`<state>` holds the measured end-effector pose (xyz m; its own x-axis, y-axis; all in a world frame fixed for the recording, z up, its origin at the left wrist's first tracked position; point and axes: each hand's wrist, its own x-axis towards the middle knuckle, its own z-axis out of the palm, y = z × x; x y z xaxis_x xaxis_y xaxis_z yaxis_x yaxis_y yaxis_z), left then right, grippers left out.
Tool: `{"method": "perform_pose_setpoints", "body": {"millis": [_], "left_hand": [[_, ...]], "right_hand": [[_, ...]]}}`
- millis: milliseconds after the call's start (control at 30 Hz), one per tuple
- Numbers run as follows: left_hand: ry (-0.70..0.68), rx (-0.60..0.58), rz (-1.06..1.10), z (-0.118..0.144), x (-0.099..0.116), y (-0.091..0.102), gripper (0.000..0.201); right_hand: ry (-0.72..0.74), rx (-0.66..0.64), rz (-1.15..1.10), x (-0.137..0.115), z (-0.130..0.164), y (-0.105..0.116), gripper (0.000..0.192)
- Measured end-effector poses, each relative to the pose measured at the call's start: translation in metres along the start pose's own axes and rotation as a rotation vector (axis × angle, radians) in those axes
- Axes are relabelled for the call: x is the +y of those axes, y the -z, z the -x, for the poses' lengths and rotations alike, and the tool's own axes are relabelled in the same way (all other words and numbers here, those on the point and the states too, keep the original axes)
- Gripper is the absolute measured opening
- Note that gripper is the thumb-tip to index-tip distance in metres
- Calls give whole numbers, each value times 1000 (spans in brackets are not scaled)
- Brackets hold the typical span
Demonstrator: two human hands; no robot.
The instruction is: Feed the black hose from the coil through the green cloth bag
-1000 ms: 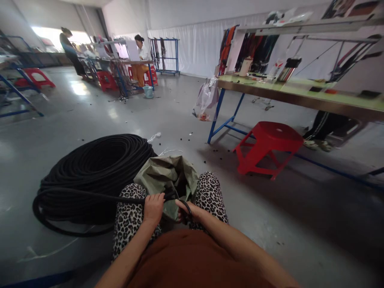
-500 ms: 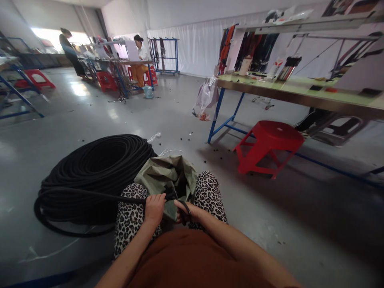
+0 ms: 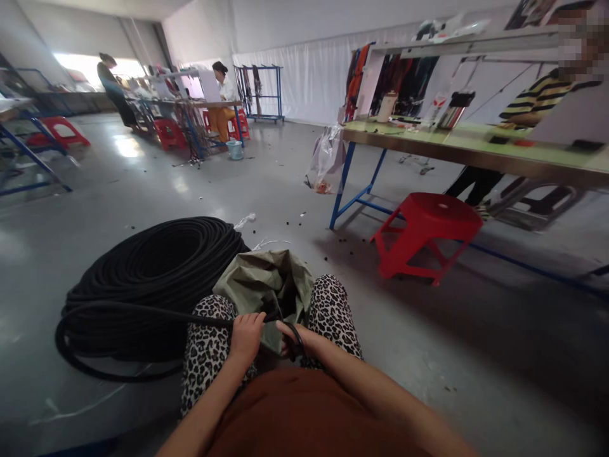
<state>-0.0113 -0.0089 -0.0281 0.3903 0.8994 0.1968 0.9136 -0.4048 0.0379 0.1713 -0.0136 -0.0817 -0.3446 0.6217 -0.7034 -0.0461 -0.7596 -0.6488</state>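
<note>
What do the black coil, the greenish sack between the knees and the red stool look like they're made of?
Black coil: perhaps rubber or textile-covered cord; matte, in smooth loops, too blurred to settle.
Greenish sack: probably woven plastic; faint sheen, stiff creases.
Red stool: most likely moulded plastic; smooth, seat and legs apparently one piece.

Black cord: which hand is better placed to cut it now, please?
Probably the right hand: it holds the black-handled scissors, which point toward the cord near its held end. The left hand is occupied, gripping the cord.
</note>
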Motion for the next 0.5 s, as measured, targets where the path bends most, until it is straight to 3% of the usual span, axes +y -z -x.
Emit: {"method": "perform_pose_setpoints", "body": {"millis": [200,367,500], "left_hand": [[0,-19,21,0,-1,-1,30],[6,-20,30,-1,-1,1,30],[20,-18,21,-1,0,2,30]], "right_hand": [[-20,65,80,-3,1,-2,50],[11,134,115,-13,14,-8,36],[-36,189,194,-21,22,-12,37]]}}
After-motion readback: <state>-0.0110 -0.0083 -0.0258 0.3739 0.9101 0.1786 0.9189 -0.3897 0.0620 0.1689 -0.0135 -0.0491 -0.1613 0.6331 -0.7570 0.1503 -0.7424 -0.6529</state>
